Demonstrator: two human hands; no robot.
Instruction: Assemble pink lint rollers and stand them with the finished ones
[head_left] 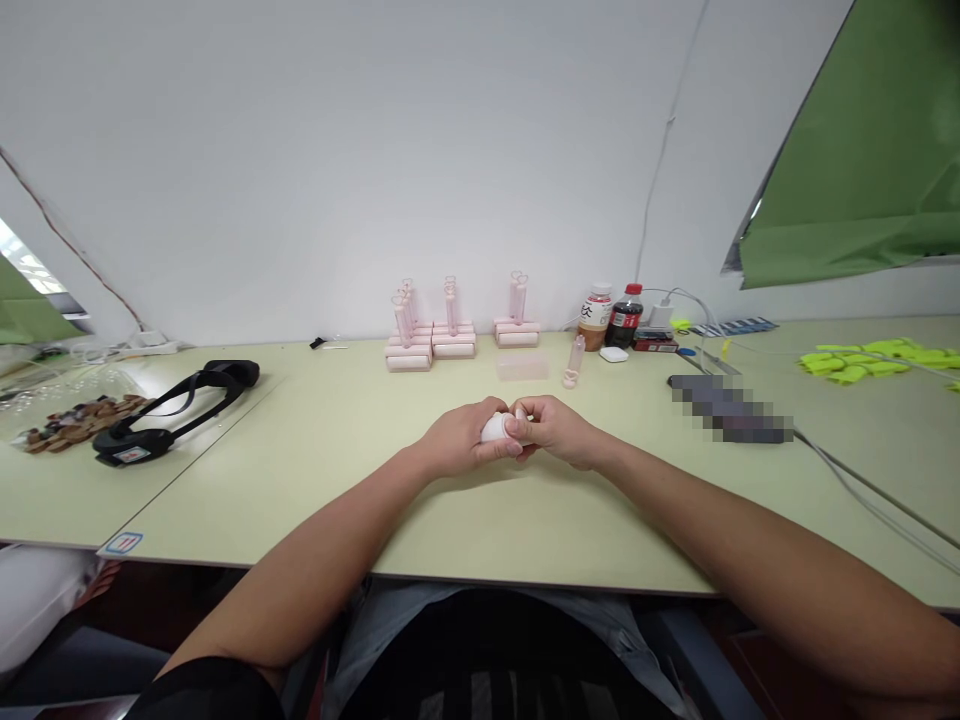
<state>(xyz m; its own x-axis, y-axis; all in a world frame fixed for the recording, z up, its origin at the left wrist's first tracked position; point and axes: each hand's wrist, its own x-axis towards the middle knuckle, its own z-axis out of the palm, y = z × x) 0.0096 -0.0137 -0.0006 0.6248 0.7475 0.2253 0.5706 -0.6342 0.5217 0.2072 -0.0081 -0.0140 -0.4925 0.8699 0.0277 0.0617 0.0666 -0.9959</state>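
Observation:
A small white roll-shaped piece sits between my two hands, above the pale green table. My left hand is wrapped round it from the left. From the right, the fingers of my right hand pinch at its end; they hide that side of it, so its exact kind does not show. Just beyond my hands lie a clear pinkish box and a pink transparent tube with a loop-shaped end.
Pink boxes with pink tubes on top line the wall. A brown-drink bottle and cola bottle stand back right, near a blurred-out dark device. Black headgear lies left; yellow-green pieces lie far right.

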